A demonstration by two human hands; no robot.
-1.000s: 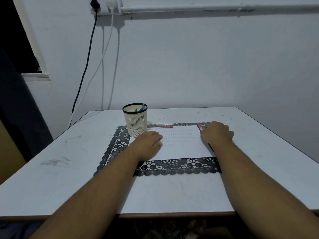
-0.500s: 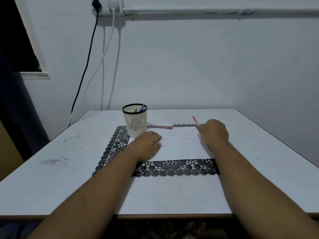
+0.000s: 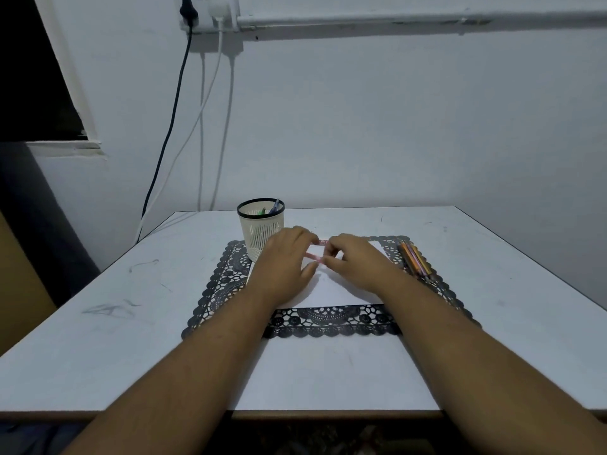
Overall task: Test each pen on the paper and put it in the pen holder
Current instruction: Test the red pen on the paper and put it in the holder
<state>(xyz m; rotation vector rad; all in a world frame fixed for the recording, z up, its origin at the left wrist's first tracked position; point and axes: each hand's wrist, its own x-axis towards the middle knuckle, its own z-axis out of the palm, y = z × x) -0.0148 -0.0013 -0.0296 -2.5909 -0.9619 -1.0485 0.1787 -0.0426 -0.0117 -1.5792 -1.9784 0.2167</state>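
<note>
White tabletop against a pale wall fills my view, with a black lace mat at centre frame and the sheet of paper lying on it. Both hands meet over the upper part of the paper: my left hand and right hand each pinch an end of a red pen, whose long axis runs nearly level across the frame, tilted slightly down toward the right. I judge the cap is about to come off, so the pull goes along that axis. A second red piece lies just above, between the knuckles; I cannot tell what it is. The pen holder stands just upper left of the left hand, nearer that hand. More pens lie at the mat's right edge.
</note>
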